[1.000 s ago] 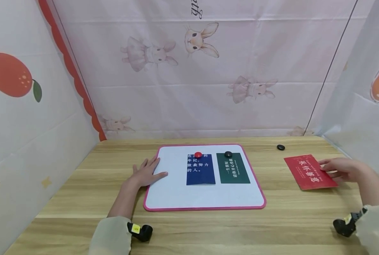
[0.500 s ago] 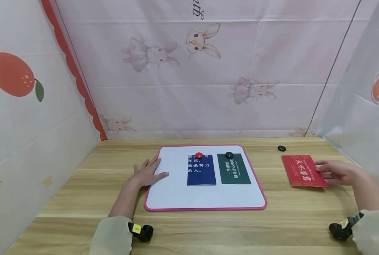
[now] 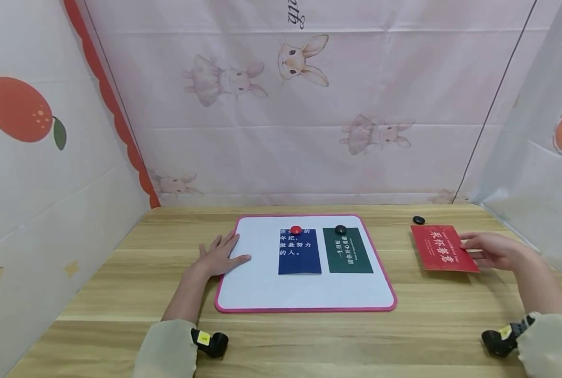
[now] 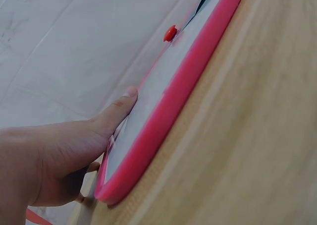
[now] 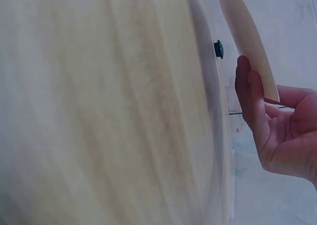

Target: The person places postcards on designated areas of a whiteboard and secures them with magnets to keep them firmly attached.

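Right hand (image 3: 493, 251) pinches red card (image 3: 441, 248), edge partly hidden | left hand (image 3: 217, 257) spread across edge of whiteboard (image 3: 304, 291)

Two pale beige sleeves (image 3: 165, 349), rounded black wrist cameras (image 3: 219, 345), a small yellow label (image 3: 204, 338) on each

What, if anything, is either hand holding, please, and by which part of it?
The right hand holds the red card by its right edge; the left hand rests on the board.

Rightmost card (image 3: 443, 249) apparently before loose button (image 3: 418, 220)
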